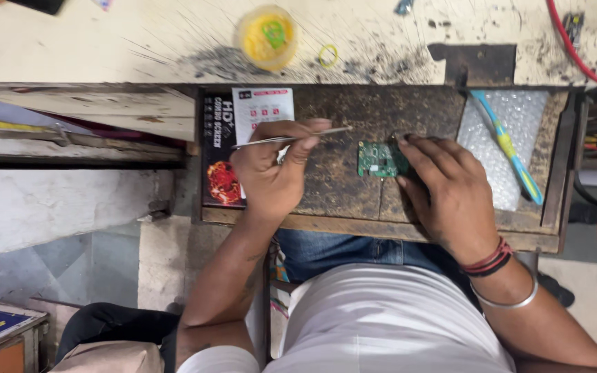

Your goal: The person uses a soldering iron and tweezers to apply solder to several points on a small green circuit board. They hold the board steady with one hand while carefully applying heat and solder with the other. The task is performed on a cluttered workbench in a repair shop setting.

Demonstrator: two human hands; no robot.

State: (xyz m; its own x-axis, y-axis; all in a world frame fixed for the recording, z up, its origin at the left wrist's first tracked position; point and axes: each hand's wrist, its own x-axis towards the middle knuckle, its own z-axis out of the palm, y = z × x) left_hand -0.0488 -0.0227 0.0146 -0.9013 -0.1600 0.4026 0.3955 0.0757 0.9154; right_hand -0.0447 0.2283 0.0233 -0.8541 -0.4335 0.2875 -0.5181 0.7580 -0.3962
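Left hand (274, 173): clenched around metal tweezers (291, 138); forearm is raised from the lap, wrist bent, tips are pointed right toward the board.
Right hand (443, 186): laid palm down on the work board (340, 186); a small green circuit board (380, 159) is pinned at its right edge by the fingertips.
Circuit board position: flat on the dark work board, between the two hands, apart from the tweezer tips.
Round tub (266, 36): yellow, set on the bench (70, 48) above; contents blurred, cannot be told.
Bubble wrap (499, 131): laid right of the hand, a blue-and-yellow tool (509, 148) on it.
Printed box (226, 145): partly covered by the left hand.
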